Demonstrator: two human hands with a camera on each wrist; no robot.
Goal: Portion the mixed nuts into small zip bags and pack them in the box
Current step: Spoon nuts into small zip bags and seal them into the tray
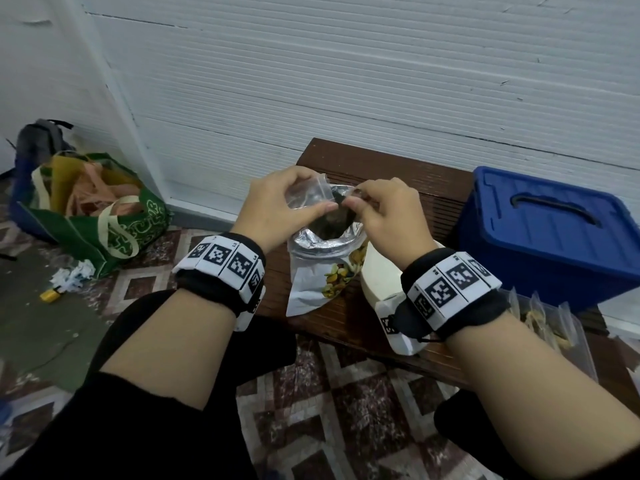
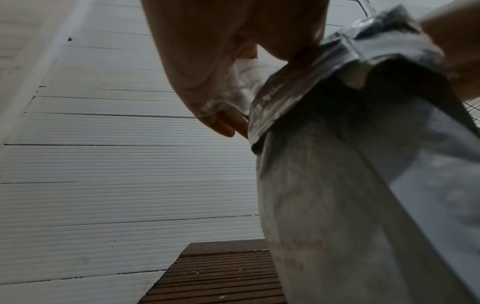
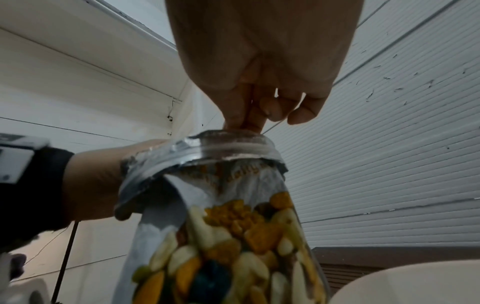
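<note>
A dark brown slatted bench (image 1: 388,178) stands against a white ribbed wall (image 1: 346,81), and on it an opened foil pouch of mixed nuts (image 1: 322,268) stands upright, mouth open, its front printed with pictures of nuts. Both hands work directly above that mouth. The left hand (image 1: 277,206) pinches one side of a small clear zip bag (image 1: 308,195) between thumb and fingers; the right hand (image 1: 391,216) pinches the opposite edge, its other fingers curled. The zip bag hangs just over the pouch opening and partly hides it from above. Whether the bag's mouth is parted cannot be told. Just right of the pouch, a cream bowl (image 1: 381,271) sits on the bench, largely covered by the right wrist. Further right stands a blue plastic box (image 1: 550,233) with its lid on and a dark handle on top. Near the bench's right end, several clear zip bags (image 1: 550,327) lie together, some holding nuts. On the patterned tile floor at left sits a green shopping bag (image 1: 114,216) stuffed with other bags, a grey backpack (image 1: 38,140) behind it, and crumpled paper (image 1: 72,275) in front. Both wrists wear black bands with black-and-white square markers. Lettering at the pouch's top in the right wrist view is too blurred to read.
</note>
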